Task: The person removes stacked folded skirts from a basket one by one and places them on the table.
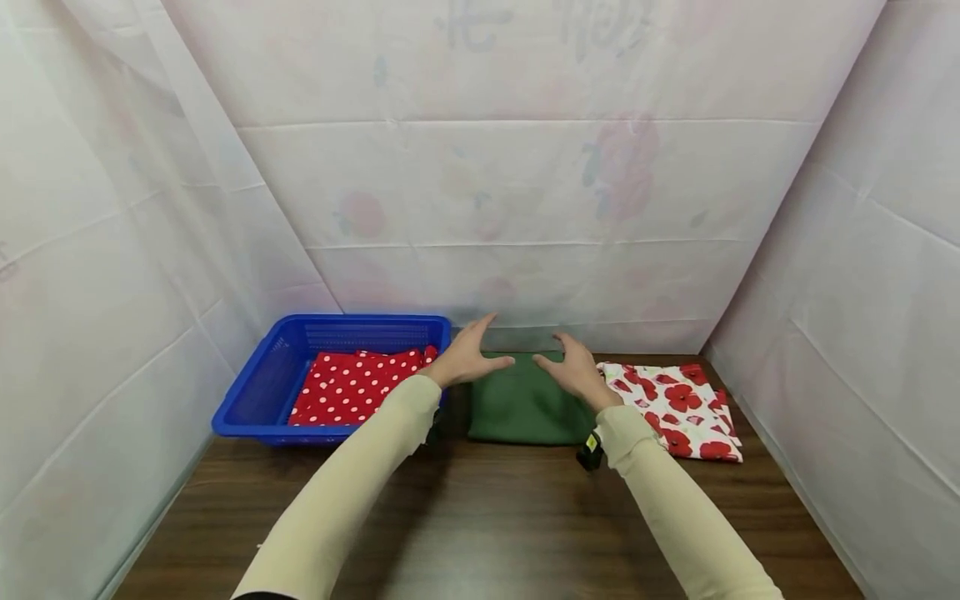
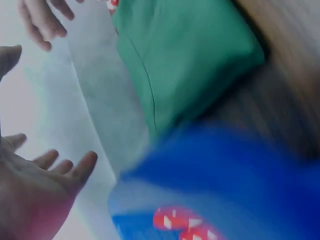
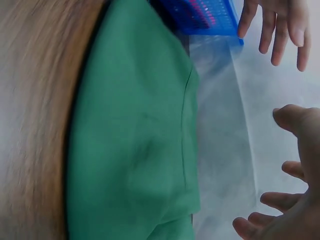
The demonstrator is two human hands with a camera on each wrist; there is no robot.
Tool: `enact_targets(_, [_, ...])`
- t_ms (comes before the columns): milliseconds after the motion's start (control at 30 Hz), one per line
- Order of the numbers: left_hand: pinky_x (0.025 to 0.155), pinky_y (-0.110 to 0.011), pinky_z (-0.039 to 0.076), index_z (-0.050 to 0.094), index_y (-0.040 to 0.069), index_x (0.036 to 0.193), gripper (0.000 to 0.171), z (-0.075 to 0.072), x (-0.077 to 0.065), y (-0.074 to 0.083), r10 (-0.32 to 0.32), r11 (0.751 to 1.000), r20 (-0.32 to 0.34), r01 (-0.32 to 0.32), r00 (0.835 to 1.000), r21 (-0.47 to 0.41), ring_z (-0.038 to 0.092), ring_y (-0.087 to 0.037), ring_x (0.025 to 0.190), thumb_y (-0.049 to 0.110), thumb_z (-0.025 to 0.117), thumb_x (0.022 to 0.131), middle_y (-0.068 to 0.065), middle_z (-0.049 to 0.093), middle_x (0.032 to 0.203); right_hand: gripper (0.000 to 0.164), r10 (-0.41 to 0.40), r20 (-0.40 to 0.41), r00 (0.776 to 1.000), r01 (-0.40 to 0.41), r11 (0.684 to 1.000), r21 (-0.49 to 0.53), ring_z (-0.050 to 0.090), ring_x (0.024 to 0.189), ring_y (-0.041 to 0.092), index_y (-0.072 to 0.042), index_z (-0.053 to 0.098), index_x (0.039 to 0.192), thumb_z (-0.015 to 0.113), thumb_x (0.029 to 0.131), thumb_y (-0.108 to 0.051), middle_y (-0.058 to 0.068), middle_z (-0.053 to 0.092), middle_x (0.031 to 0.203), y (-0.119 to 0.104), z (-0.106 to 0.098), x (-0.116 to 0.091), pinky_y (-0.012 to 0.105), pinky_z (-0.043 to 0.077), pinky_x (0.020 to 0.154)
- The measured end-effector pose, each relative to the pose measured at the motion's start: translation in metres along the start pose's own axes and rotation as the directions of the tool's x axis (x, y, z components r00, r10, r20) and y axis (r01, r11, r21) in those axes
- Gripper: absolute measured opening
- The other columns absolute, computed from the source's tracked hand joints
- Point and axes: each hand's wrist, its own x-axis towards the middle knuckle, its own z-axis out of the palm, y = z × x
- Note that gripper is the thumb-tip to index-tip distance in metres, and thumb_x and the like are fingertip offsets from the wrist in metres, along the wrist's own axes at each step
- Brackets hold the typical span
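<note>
Hovering near green cloth [image 1: 525,408], apparently pre-grasp | left hand [image 1: 463,358], right hand [image 1: 576,372]: fingers spread, holding nothing | cloth on table [image 1: 487,525], right of blue basket [image 1: 315,434] | next likely needs 2-sided grip

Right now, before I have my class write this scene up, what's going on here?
A person has both hands, the left hand and the right hand, spread open above a folded green cloth on the wooden table; neither hand grips anything. On the person's left, a blue basket holds red cloth with white dots. On the right, a white cloth with red flowers lies folded on the table.
</note>
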Motion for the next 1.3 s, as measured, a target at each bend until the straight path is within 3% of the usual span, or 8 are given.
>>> enact_targets(167, [0.116, -0.071, 0.03, 0.014, 0.018, 0.167, 0.096, -0.022, -0.007, -0.021, 0.018, 0.997, -0.021, -0.016, 1.0, 0.081, 0.018, -0.047, 0.155, 0.051, 0.068, 0.095, -0.021, 0.016, 0.17, 0.078, -0.039, -0.001, 0.999, 0.039, 0.999, 0.03, 0.036, 0.148, 0.044, -0.007, 0.031, 0.161, 0.061, 0.102, -0.048, 0.023, 0.034, 0.163, -0.021, 0.007, 0.009, 0.063, 0.039, 0.114])
enact_targets(433, [0.115, -0.073, 0.029, 0.014, 0.019, 0.167, 0.1, -0.054, -0.024, -0.052, -0.04, 0.991, -0.056, 0.046, 0.998, 0.122, 0.018, -0.048, 0.154, 0.057, 0.067, 0.091, -0.022, 0.018, 0.169, 0.079, -0.101, -0.022, 0.995, 0.102, 0.994, 0.04, 0.031, 0.151, 0.043, -0.009, 0.031, 0.161, 0.061, 0.101, -0.051, 0.018, 0.034, 0.164, -0.048, 0.016, 0.02, 0.064, 0.036, 0.116])
enact_targets(667, [0.112, -0.079, 0.026, 0.009, 0.019, 0.167, 0.106, -0.076, -0.046, -0.077, -0.086, 0.987, -0.064, 0.094, 0.994, 0.131, 0.016, -0.052, 0.153, 0.054, 0.072, 0.088, -0.025, 0.014, 0.168, 0.086, -0.133, -0.004, 0.991, 0.133, 0.991, 0.004, 0.031, 0.151, 0.042, -0.011, 0.031, 0.161, 0.059, 0.098, -0.061, 0.018, 0.033, 0.164, -0.071, 0.031, 0.024, 0.064, 0.036, 0.116])
enact_targets(1067, [0.107, -0.085, 0.022, -0.001, 0.015, 0.166, 0.118, -0.101, -0.091, -0.132, -0.228, 0.964, -0.115, 0.241, 0.967, 0.113, 0.01, -0.062, 0.149, 0.06, 0.073, 0.086, -0.035, 0.004, 0.164, 0.095, -0.166, 0.055, 0.985, 0.166, 0.986, 0.009, 0.028, 0.154, 0.037, -0.013, 0.021, 0.165, 0.062, 0.095, -0.063, 0.017, 0.024, 0.168, -0.111, 0.057, 0.023, 0.059, 0.035, 0.119])
enact_targets(1300, [0.108, -0.085, 0.021, -0.008, 0.013, 0.165, 0.126, -0.118, -0.118, -0.155, -0.284, 0.948, -0.145, 0.3, 0.948, 0.109, 0.008, -0.063, 0.147, 0.061, 0.075, 0.084, -0.037, -0.001, 0.163, 0.105, -0.225, 0.123, 0.967, 0.231, 0.973, -0.032, 0.019, 0.157, 0.041, -0.011, 0.015, 0.166, 0.065, 0.091, -0.065, 0.023, 0.018, 0.169, -0.139, 0.073, 0.021, 0.063, 0.032, 0.12])
